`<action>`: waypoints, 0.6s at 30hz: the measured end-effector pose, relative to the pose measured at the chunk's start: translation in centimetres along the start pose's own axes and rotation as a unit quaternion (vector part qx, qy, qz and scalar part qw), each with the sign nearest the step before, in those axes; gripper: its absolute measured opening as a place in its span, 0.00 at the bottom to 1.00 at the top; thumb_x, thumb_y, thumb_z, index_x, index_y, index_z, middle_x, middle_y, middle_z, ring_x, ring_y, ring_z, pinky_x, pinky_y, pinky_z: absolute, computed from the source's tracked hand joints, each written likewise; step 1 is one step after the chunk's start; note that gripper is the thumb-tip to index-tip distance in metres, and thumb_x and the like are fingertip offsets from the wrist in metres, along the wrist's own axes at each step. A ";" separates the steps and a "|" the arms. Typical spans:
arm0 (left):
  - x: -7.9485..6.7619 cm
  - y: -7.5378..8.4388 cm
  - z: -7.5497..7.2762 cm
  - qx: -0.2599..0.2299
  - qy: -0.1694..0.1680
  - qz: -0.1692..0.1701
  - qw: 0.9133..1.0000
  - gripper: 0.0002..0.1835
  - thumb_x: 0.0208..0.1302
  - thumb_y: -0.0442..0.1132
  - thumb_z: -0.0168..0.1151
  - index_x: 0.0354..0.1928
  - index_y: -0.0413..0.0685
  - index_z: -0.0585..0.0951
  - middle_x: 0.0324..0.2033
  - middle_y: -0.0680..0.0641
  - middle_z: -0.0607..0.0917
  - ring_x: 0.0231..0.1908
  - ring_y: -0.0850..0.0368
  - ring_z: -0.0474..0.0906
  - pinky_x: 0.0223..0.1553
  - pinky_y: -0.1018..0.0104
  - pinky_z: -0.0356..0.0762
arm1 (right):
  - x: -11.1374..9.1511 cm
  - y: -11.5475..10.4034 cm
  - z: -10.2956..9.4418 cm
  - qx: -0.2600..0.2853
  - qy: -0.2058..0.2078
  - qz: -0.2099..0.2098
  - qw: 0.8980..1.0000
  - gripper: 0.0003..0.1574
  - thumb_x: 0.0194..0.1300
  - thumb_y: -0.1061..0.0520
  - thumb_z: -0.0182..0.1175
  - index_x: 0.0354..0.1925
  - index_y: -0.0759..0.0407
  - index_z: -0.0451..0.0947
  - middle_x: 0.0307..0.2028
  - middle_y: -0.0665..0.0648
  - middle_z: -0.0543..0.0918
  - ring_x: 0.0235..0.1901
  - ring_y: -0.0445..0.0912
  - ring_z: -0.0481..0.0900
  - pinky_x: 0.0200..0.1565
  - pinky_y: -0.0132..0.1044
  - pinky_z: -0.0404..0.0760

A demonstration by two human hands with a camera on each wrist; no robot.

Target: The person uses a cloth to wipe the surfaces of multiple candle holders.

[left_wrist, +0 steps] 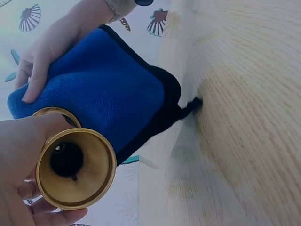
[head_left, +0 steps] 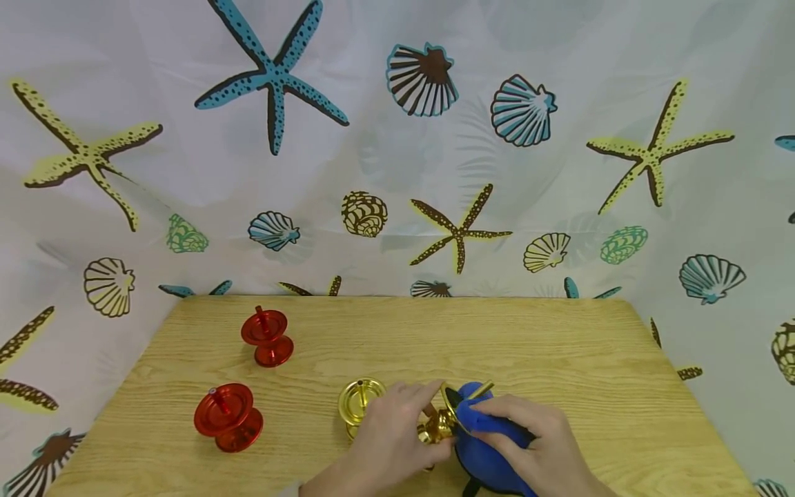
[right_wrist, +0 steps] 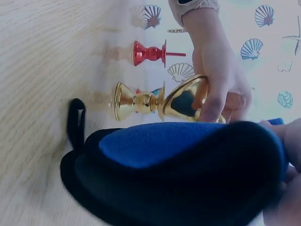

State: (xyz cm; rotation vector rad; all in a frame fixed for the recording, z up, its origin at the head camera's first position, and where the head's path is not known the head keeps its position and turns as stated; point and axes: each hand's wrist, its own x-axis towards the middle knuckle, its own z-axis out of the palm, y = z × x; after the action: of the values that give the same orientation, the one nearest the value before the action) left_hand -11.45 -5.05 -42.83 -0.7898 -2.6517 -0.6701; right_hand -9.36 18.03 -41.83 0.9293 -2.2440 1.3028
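My left hand [head_left: 393, 429] grips a gold candle holder [head_left: 444, 421] by its narrow middle, tilted on its side above the table. In the left wrist view the hollow round base of this candle holder [left_wrist: 102, 176] faces the camera. My right hand [head_left: 548, 442] pinches a blue cloth [head_left: 487, 461] with black edging and presses it to the dish, beside the gold spike [head_left: 482, 390]. The cloth drapes down and hides part of the dish. Just left of my left hand, a second gold candle holder [head_left: 352, 406] stands upright, partly covered by that hand.
Two red candle holders stand on the left of the wooden table [head_left: 497, 338], one nearer [head_left: 225, 411] and one farther back [head_left: 266, 328]. A black loop [right_wrist: 76, 120] hangs from the cloth near the tabletop. A shell-patterned curtain [head_left: 373, 152] surrounds the table's back and sides.
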 end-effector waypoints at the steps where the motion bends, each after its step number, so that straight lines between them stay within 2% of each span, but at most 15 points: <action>1: -0.1 -0.1 0.0 -0.012 0.002 -0.006 1.000 0.37 0.49 0.53 0.84 0.61 0.46 0.85 0.31 0.58 0.89 0.34 0.62 0.82 0.32 0.74 0.74 | -0.2 0.0 0.0 0.000 0.000 -0.006 1.000 0.27 0.55 0.72 0.76 0.52 0.53 0.88 0.43 0.58 0.93 0.45 0.41 0.92 0.48 0.24 0.86; 5: -0.3 -0.4 -0.2 -0.069 -0.002 -0.039 0.997 0.37 0.51 0.53 0.83 0.61 0.43 0.85 0.31 0.56 0.90 0.29 0.67 0.78 0.30 0.76 0.72 | -0.7 0.3 0.1 -0.002 0.005 -0.022 1.000 0.31 0.52 0.73 0.76 0.55 0.56 0.88 0.45 0.60 0.92 0.47 0.40 0.91 0.48 0.24 0.86; 10: -0.5 -0.5 -0.6 -0.139 -0.008 -0.085 0.987 0.37 0.52 0.53 0.83 0.61 0.41 0.85 0.29 0.56 0.89 0.24 0.75 0.72 0.28 0.77 0.71 | -1.5 0.8 0.1 -0.011 0.030 -0.026 0.999 0.35 0.49 0.83 0.71 0.53 0.58 0.89 0.47 0.59 0.90 0.50 0.35 0.88 0.46 0.23 0.85; 13: -0.4 -0.2 -0.8 -0.179 -0.013 -0.120 0.977 0.38 0.53 0.54 0.82 0.63 0.41 0.84 0.28 0.57 0.86 0.22 0.75 0.71 0.26 0.75 0.72 | -1.5 1.3 -0.2 -0.021 0.051 -0.035 0.998 0.37 0.47 0.87 0.67 0.51 0.59 0.90 0.45 0.60 0.89 0.49 0.33 0.87 0.45 0.22 0.85; 18: -0.2 0.1 -1.3 -0.245 -0.018 -0.178 0.953 0.40 0.54 0.56 0.81 0.64 0.40 0.82 0.31 0.57 0.85 0.23 0.72 0.75 0.24 0.73 0.75 | -1.4 1.8 -0.5 -0.039 0.088 -0.035 0.995 0.34 0.46 0.85 0.71 0.50 0.62 0.88 0.41 0.62 0.91 0.47 0.31 0.88 0.48 0.22 0.85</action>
State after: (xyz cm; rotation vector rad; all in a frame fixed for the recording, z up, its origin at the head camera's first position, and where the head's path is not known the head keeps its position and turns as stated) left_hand -11.06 -5.71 -41.79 -0.4288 -2.7161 -1.4591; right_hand -9.65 19.54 -43.52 0.8248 -2.0924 1.2076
